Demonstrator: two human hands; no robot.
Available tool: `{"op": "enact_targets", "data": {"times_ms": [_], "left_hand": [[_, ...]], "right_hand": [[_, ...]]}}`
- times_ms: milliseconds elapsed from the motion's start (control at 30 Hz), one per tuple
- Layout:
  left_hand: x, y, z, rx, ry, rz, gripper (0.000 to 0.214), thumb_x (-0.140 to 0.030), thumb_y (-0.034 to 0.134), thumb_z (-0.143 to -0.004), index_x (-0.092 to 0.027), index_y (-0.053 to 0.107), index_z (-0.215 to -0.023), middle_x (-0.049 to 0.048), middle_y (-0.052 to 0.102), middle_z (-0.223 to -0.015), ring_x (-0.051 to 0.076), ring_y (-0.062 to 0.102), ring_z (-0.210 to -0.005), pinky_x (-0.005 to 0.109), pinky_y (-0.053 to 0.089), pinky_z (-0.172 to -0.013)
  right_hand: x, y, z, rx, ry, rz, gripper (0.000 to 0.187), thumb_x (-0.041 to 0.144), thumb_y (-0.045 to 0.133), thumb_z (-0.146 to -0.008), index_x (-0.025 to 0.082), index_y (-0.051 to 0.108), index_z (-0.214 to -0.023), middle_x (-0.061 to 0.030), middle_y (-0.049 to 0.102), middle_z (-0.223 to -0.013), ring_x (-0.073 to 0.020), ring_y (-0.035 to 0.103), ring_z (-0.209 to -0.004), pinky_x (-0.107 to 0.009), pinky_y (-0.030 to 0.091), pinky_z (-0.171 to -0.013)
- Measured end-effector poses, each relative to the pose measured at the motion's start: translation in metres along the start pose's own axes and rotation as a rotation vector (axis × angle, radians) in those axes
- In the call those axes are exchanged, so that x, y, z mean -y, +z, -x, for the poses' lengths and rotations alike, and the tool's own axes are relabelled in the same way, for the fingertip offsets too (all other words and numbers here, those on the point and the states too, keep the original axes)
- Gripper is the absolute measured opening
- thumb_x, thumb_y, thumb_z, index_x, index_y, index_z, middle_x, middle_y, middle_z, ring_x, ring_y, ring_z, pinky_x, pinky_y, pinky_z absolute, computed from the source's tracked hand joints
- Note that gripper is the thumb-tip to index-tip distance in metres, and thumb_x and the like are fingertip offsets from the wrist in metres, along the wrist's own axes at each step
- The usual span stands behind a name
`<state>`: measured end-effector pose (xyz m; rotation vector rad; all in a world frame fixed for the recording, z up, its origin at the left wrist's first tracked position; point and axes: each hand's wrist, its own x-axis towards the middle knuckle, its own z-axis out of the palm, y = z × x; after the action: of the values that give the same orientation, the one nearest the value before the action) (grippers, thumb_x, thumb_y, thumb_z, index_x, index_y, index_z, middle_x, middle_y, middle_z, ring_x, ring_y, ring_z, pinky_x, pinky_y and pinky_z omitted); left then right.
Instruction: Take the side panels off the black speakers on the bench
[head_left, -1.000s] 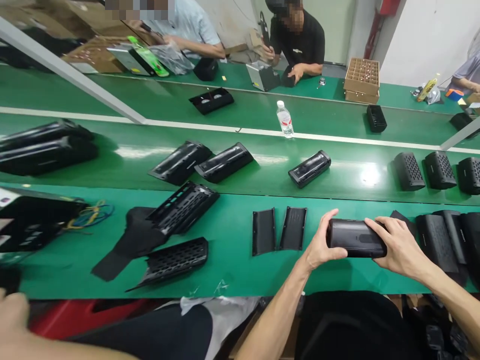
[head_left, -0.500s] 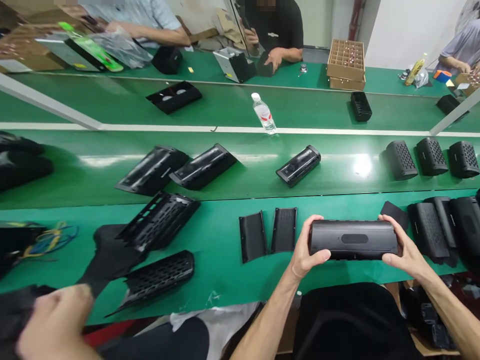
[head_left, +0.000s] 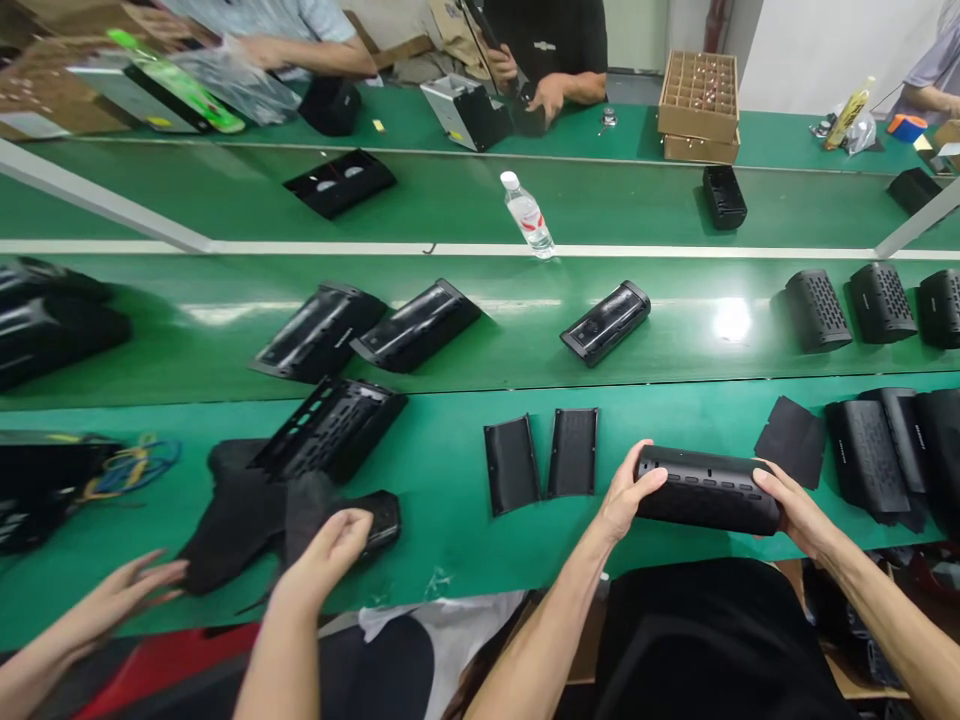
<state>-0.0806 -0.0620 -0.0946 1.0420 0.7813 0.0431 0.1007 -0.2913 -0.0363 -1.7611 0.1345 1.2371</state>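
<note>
I hold a black oblong speaker body by its two ends, low over the green workbench. My left hand grips its left end with the thumb on top. My right hand wraps the right end. A row of small slots on the body faces up. Two curved black panels lie on the bench just left of my left hand. A flat black pad lies to the right of the body.
A co-worker's two hands at lower left reach over black foam and a perforated grille. Finished speakers stand at the right. The conveyor carries shells, one speaker and a water bottle. People work across the line.
I have turned the speaker body so its slotted side faces up and lowered it slightly. The co-worker's hands have come forward onto the grille and foam at lower left.
</note>
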Motion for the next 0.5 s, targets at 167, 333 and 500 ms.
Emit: {"op": "enact_targets", "data": {"times_ms": [167, 333, 500], "left_hand": [[0.011, 0.005, -0.009, -0.032, -0.053, -0.008, 0.093, -0.071, 0.079, -0.074, -0.017, 0.057, -0.147, 0.016, 0.067, -0.14, 0.041, 0.055, -0.139, 0.052, 0.038, -0.122], [0.004, -0.006, -0.011, 0.074, -0.062, 0.011, 0.124, -0.068, 0.093, -0.057, -0.02, 0.044, -0.161, 0.0174, 0.052, -0.162, 0.041, 0.046, -0.151, 0.049, 0.034, -0.127], [-0.007, -0.01, -0.028, 0.111, -0.012, -0.094, 0.115, -0.068, 0.088, -0.068, -0.022, 0.042, -0.163, 0.0169, 0.056, -0.158, 0.038, 0.051, -0.147, 0.053, 0.035, -0.126]], "right_hand": [[-0.008, -0.007, -0.007, 0.02, 0.052, 0.043, 0.078, 0.082, 0.069, -0.081, 0.027, 0.063, -0.136, -0.0111, 0.072, -0.111, -0.0287, 0.069, -0.084, -0.037, 0.058, -0.055], [-0.01, -0.019, -0.004, 0.101, 0.003, 0.048, 0.112, 0.067, 0.094, -0.064, 0.029, 0.043, -0.156, -0.0143, 0.064, -0.14, -0.031, 0.07, -0.108, -0.04, 0.063, -0.08], [-0.013, -0.012, -0.01, 0.104, -0.027, -0.022, 0.093, 0.067, 0.091, -0.069, 0.028, 0.05, -0.143, -0.0118, 0.07, -0.127, -0.0294, 0.074, -0.089, -0.044, 0.065, -0.069]]}}
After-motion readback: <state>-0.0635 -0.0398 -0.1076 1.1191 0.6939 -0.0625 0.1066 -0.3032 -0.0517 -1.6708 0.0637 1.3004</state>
